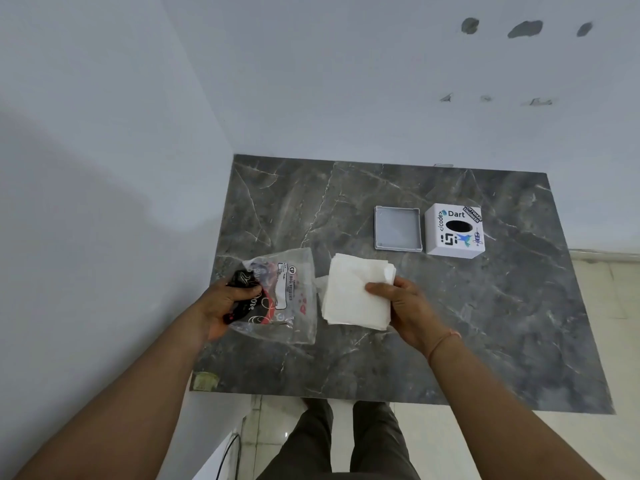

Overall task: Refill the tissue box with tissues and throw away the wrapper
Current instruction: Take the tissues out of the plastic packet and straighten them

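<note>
I see a dark grey marble table [485, 323] with pale veins, set into the corner of a white wall [311, 81] that carries three dark patches [524, 28] high up. Below the table edge lies a pale tiled floor [588, 445], with a black cable [227, 455] trailing at the left

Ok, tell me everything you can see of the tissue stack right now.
The tissue stack is a thick, roughly square pile of white, soft-looking folded sheets, out of its wrapper. It is held over the grey marble table, tilted, layers fanning slightly at the upper right corner. The right hand grips its right edge, thumb on top. The wrapper sits just to its left.
</note>
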